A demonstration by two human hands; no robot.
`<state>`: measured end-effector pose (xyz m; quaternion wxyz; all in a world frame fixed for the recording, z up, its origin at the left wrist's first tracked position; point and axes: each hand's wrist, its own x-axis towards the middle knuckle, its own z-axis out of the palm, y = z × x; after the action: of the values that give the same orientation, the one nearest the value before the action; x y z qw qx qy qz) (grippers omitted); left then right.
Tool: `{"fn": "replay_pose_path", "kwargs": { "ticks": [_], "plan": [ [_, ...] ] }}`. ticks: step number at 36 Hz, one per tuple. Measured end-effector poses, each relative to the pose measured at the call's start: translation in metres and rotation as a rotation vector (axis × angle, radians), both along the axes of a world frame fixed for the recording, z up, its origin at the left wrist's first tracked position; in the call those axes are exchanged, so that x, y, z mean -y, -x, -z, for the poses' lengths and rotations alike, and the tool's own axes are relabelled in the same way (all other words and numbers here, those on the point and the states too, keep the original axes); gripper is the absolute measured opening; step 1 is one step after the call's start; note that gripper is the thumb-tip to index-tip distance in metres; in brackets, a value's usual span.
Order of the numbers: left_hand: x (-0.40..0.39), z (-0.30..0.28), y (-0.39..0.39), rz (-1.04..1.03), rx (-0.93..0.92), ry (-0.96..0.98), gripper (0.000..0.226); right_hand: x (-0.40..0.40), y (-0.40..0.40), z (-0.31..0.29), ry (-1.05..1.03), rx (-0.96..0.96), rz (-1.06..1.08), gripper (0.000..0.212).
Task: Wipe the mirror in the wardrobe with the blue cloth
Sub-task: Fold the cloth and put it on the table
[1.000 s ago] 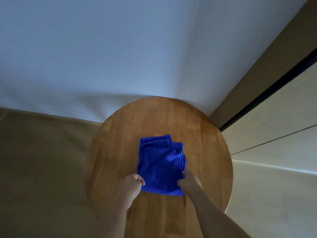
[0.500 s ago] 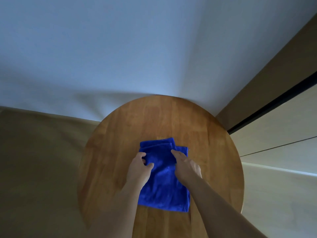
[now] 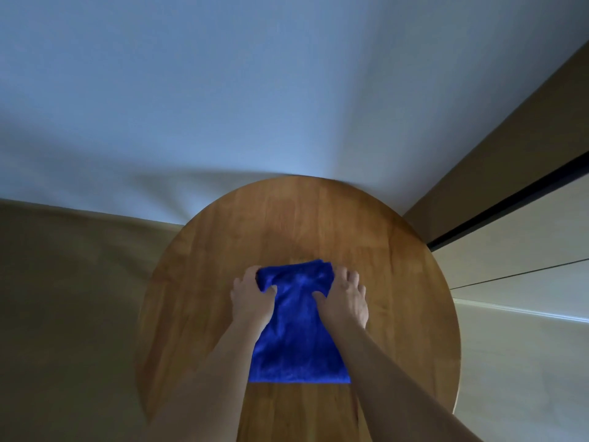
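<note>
The blue cloth (image 3: pixel 298 327) lies folded on a round wooden table (image 3: pixel 398 282). My left hand (image 3: pixel 251 299) grips the cloth's far left corner, thumb on top and fingers curled round the edge. My right hand (image 3: pixel 345 298) grips the far right corner the same way, bunching the fabric there. The near part of the cloth lies flat between my forearms. No mirror is in view.
A pale wall rises behind the table. At the right stand beige wardrobe panels (image 3: pixel 522 250) with a dark gap (image 3: pixel 510 212) between them. The brownish floor (image 3: pixel 70 298) spreads to the left of the table.
Both hands moved from the cloth's near edge up over it to its far corners and closed on them. The far end of the cloth is bunched now.
</note>
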<state>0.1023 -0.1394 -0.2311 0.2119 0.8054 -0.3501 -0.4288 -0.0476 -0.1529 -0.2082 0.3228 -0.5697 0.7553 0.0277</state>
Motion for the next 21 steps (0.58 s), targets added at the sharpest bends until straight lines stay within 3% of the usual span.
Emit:
{"fn": "replay_pose_path", "kwargs": {
  "ticks": [3,7,10,12,16,18,21],
  "plan": [
    [0.001,0.004,0.004,-0.07,-0.069,-0.028,0.058,0.001,0.002,0.005,-0.138,0.096,0.189,0.06],
    [0.006,0.003,0.004,-0.137,-0.155,0.052,0.039,0.003,0.004,0.003,-0.14,0.127,0.253,0.027],
    [0.013,0.001,0.007,-0.11,-0.169,0.143,0.044,0.001,0.006,0.002,-0.05,0.118,0.366,0.028],
    [0.013,-0.001,0.01,-0.032,-0.055,0.143,0.056,-0.003,0.006,0.003,0.007,0.002,0.291,0.046],
    [-0.006,0.0,0.013,0.417,0.495,0.203,0.069,-0.014,0.005,0.011,0.192,-0.177,-0.073,0.074],
    [-0.016,0.004,0.014,0.629,0.554,0.153,0.067,-0.019,0.005,0.017,0.132,-0.176,-0.199,0.077],
    [-0.022,0.009,0.015,0.707,0.507,0.047,0.068,-0.024,0.007,0.022,0.002,-0.12,-0.214,0.076]
  ]
}}
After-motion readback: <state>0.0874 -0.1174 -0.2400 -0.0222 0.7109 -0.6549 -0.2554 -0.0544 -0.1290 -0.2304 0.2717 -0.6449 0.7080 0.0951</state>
